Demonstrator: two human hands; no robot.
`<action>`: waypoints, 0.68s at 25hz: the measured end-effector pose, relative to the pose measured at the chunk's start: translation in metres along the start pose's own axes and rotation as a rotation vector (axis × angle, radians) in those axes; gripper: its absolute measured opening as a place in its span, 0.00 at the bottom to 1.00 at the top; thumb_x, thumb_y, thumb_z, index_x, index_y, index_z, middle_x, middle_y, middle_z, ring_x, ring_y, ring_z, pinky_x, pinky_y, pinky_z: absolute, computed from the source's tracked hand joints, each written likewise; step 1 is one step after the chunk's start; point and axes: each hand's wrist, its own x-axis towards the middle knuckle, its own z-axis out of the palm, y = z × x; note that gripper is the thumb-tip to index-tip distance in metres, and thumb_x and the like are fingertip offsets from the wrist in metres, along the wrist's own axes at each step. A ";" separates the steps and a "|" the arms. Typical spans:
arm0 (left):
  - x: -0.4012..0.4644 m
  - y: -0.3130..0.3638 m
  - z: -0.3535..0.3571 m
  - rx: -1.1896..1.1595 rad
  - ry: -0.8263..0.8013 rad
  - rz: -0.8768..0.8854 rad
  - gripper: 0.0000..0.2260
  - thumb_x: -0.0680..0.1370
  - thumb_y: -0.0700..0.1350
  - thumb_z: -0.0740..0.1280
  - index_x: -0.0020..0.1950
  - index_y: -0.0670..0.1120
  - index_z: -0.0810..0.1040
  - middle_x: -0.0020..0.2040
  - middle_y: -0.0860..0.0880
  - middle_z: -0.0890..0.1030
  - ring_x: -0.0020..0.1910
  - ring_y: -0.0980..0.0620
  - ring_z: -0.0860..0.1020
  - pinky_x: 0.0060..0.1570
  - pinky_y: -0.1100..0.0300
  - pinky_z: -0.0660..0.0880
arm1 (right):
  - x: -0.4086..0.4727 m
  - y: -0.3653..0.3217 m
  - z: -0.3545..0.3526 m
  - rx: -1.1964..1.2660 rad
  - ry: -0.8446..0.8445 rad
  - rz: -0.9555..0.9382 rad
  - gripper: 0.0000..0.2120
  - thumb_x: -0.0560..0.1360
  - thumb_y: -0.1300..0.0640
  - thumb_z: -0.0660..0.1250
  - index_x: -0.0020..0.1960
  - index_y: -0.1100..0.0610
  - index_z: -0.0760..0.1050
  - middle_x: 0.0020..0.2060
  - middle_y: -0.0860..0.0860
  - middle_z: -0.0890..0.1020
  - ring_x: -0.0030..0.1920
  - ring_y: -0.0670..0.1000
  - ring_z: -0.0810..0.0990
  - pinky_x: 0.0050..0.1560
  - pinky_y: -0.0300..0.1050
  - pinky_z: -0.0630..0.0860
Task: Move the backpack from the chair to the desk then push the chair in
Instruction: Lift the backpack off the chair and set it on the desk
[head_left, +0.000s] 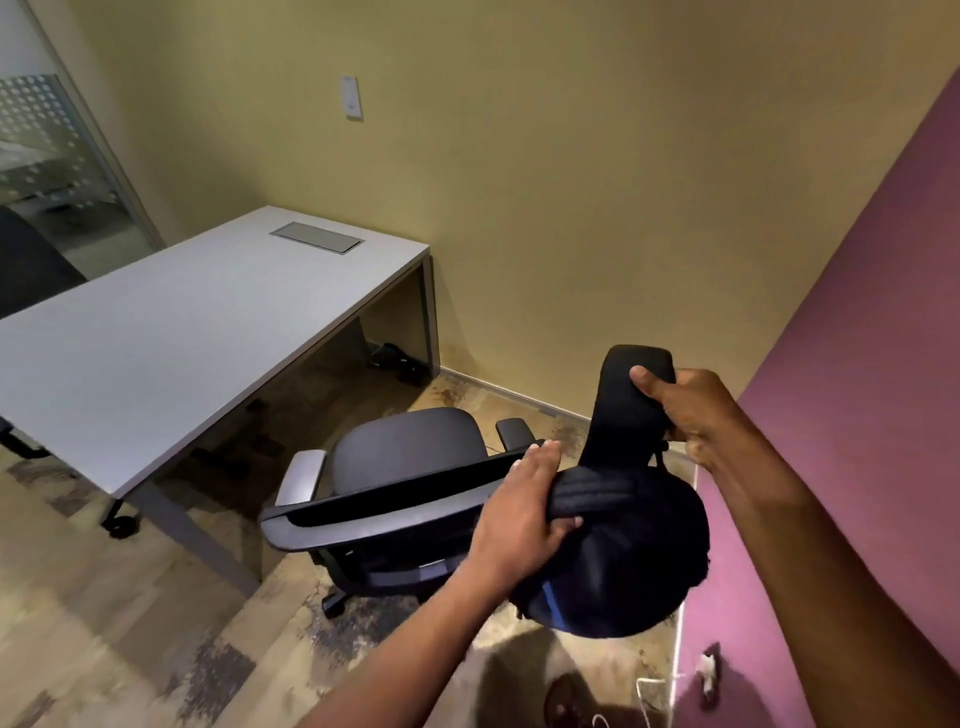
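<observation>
A dark backpack (639, 561) hangs in the air to the right of the chair, held by both hands. My left hand (522, 512) grips its padded top handle. My right hand (691, 410) is closed on a wide black shoulder strap (621, 395) lifted above the bag. The black office chair (400, 462) with grey armrests stands on the floor, pulled out from the white desk (171, 332), its seat bare. The desk stands to the left, its top bare except for a grey cable hatch (317, 237).
A purple wall (857, 364) runs close on the right, a beige wall behind. Dark cables or shoes (397, 358) lie under the desk's far end. Another dark chair (31, 265) sits beyond the desk at left. A foot (566, 701) shows at the bottom.
</observation>
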 end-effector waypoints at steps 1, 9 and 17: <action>0.016 0.003 -0.001 0.048 -0.032 0.002 0.31 0.74 0.53 0.71 0.75 0.50 0.67 0.73 0.48 0.74 0.73 0.47 0.70 0.71 0.53 0.68 | 0.006 -0.005 -0.008 -0.009 0.012 -0.007 0.09 0.77 0.54 0.71 0.49 0.61 0.79 0.41 0.56 0.82 0.40 0.55 0.80 0.41 0.50 0.76; 0.109 0.047 0.021 -0.080 -0.012 0.014 0.18 0.67 0.42 0.61 0.53 0.49 0.81 0.46 0.45 0.86 0.48 0.41 0.83 0.46 0.48 0.79 | 0.057 -0.029 -0.075 -0.420 0.145 -0.166 0.32 0.73 0.47 0.75 0.71 0.59 0.68 0.68 0.58 0.75 0.68 0.59 0.75 0.67 0.58 0.73; 0.213 0.088 0.010 -0.191 0.050 0.140 0.15 0.66 0.42 0.65 0.49 0.47 0.85 0.42 0.44 0.87 0.44 0.43 0.84 0.41 0.53 0.78 | 0.101 -0.010 -0.111 -0.963 -0.337 -0.326 0.41 0.60 0.47 0.83 0.70 0.47 0.72 0.65 0.46 0.78 0.65 0.48 0.76 0.64 0.44 0.71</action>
